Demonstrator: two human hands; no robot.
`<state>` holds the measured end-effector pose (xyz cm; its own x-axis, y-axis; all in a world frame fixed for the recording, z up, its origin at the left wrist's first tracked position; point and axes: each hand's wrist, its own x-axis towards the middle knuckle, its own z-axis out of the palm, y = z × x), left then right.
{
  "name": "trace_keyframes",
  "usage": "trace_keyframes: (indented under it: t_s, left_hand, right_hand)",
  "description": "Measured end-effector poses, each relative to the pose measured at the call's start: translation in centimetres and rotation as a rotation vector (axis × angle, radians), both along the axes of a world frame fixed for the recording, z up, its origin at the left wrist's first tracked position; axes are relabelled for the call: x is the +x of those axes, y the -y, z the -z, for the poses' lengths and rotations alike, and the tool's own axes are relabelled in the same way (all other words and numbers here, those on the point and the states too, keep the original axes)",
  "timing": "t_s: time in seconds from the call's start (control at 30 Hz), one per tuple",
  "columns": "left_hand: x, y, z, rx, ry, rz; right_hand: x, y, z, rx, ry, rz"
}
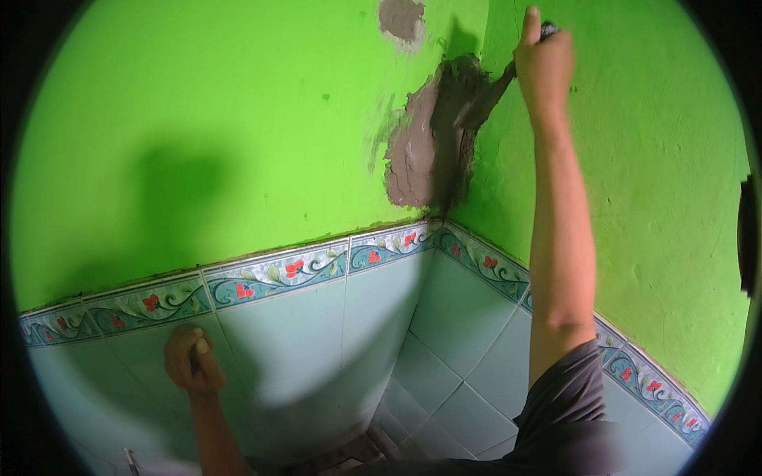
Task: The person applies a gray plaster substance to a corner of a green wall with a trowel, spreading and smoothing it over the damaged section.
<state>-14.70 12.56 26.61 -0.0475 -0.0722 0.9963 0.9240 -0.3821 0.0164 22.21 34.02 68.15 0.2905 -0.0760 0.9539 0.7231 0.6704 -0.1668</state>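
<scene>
High in the corner, my right hand point(546, 67) is wrapped round the dark handle of a trowel point(486, 101). The trowel's blade lies against a patch of wet grey-brown mortar point(413, 151), which runs up the green wall just above the tile border. My left hand point(193, 358) is closed and held low at the left, in front of the tiles. Something dark shows between its fingers, too small to make out.
Two bright green walls point(302, 143) meet at the corner. A smaller grey mortar patch point(402, 22) sits higher up. Pale blue-green tiles point(294, 333) with a floral border point(274, 274) cover the lower walls. A dark object point(746, 238) stands at the far right.
</scene>
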Motion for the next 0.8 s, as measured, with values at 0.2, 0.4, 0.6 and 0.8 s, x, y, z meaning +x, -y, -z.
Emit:
trace_keyframes:
  t_s: [0.2, 0.4, 0.6, 0.8]
  left_hand:
    - [0.3, -0.5, -0.6, 0.043, 0.033, 0.157]
    - [0.4, -0.1, -0.6, 0.031, 0.010, 0.158]
    - [0.5, -0.4, -0.6, 0.022, 0.016, 0.148]
    - [0.5, -0.2, -0.3, 0.031, 0.028, 0.175]
  right_hand:
    - [-1.4, -2.2, 8.1, -0.077, -0.070, -0.050]
    - [-3.6, -2.3, 7.6, -0.098, -0.085, -0.093]
    - [-3.3, -4.7, 2.8, 0.014, -0.072, -0.038]
    - [-0.1, -2.0, -0.1, 0.088, -0.083, -0.044]
